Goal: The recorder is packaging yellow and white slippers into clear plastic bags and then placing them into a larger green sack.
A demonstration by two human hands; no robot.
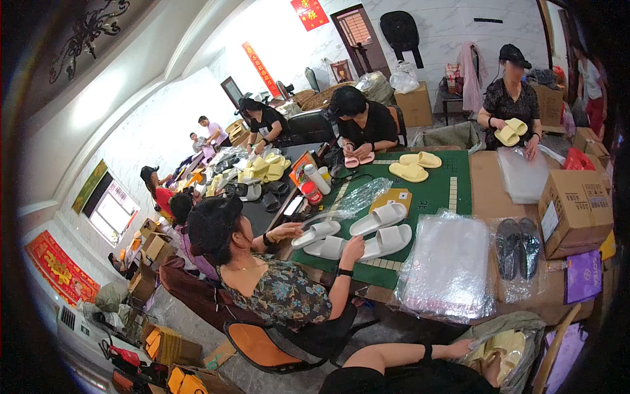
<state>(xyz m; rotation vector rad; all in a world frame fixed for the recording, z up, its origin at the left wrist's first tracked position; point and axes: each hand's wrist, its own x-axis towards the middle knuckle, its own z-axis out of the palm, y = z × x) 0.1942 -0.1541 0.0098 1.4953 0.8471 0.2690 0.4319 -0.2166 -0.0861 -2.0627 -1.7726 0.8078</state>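
Observation:
At the lower right, a grey-green sack [525, 323] holds several pale yellow slippers [512, 347]. My left hand [461, 349], with a black band on its wrist, has its fingers bent at the sack's near-left edge. My right hand [492, 369] reaches in among the slippers, its fingers closed over one of them; part of this hand is in shadow. Just beyond the sack lies a stack of clear plastic bags [446, 262] on the table. Beside that, a pair of black slippers [518, 248] lies in clear wrapping.
Left of me, a seated person [269, 282] handles white slippers [379, 220] on a green mat [453, 172]. Across the table, people handle pink and yellow slippers. A cardboard box [576, 213] stands at the table's right; an orange-backed chair [262, 345] stands nearby on the floor.

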